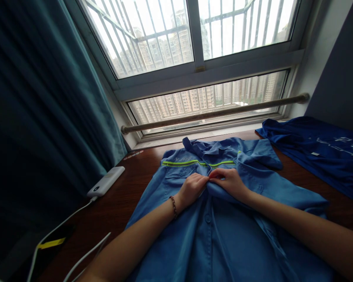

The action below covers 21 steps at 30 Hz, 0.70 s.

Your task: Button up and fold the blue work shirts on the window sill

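A blue button-up work shirt (235,235) with a yellow-green stripe across its chest lies spread out, collar at the far end. My left hand (192,188) and my right hand (228,182) meet at its front placket, just below the stripe. Both sets of fingers pinch the cloth there, fingertips touching. Whatever button sits between them is hidden. Lower on the placket a shirt button (207,218) shows. A flapped chest pocket (181,172) lies just beyond my left hand. A beaded bracelet circles my left wrist.
The shirt lies on a dark wooden tabletop (135,176). At the left is a white power bank (106,181) with a white cable plugged in. A darker blue garment (314,145) lies at the right. Behind are a rail (214,113) and window; a teal curtain (85,98) hangs left.
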Each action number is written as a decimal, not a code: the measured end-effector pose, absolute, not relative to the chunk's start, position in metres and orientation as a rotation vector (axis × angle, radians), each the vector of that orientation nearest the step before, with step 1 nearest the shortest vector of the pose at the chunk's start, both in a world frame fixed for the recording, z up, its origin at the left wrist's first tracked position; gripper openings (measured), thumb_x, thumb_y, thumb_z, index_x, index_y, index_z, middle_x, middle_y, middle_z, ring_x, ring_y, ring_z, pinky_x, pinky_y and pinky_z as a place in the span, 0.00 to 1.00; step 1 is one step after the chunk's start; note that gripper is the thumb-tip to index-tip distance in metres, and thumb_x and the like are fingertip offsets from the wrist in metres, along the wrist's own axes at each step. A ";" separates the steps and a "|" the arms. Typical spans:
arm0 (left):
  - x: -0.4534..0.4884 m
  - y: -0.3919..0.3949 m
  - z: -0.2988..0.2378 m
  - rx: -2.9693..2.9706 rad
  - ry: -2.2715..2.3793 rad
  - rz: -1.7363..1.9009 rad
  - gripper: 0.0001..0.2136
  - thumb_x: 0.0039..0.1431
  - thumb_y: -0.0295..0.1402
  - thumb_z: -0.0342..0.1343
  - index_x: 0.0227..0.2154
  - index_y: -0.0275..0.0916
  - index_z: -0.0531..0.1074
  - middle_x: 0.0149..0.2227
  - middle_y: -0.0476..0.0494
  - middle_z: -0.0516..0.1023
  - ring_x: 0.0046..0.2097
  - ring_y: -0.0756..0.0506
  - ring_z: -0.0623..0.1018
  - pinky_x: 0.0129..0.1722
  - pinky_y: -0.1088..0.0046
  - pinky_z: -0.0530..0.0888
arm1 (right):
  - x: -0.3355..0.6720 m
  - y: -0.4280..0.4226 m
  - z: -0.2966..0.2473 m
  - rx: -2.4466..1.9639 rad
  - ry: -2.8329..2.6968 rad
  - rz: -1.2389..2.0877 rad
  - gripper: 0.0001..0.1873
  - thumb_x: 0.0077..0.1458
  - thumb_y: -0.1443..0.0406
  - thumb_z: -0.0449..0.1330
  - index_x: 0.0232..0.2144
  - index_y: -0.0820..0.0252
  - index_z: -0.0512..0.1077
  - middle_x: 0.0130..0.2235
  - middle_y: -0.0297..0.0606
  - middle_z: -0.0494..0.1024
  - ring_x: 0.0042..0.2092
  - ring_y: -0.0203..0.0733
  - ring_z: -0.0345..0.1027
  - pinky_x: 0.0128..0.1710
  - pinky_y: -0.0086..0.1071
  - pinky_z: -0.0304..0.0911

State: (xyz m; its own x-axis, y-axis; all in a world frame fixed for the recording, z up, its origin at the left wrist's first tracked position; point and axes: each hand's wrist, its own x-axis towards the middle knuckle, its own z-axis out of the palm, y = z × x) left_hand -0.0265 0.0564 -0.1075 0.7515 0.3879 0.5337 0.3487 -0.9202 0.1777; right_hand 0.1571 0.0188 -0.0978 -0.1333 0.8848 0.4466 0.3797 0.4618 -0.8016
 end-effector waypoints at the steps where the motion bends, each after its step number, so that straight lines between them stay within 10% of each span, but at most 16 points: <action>1: -0.026 0.056 -0.107 2.883 0.610 0.899 0.10 0.60 0.30 0.44 0.38 0.36 0.69 0.32 0.40 0.74 0.36 0.46 0.72 0.38 0.69 0.67 | 0.157 0.018 -0.098 -1.095 -1.718 0.628 0.05 0.47 0.65 0.59 0.28 0.57 0.74 0.28 0.32 0.76 0.31 0.37 0.70 0.32 0.29 0.64; 21: -0.022 0.052 -0.101 2.828 0.688 0.930 0.09 0.56 0.26 0.42 0.27 0.37 0.67 0.30 0.42 0.71 0.34 0.47 0.69 0.36 0.71 0.66 | 0.156 0.032 -0.117 -1.058 -1.584 0.899 0.10 0.43 0.62 0.61 0.30 0.61 0.73 0.30 0.36 0.75 0.33 0.39 0.70 0.37 0.33 0.66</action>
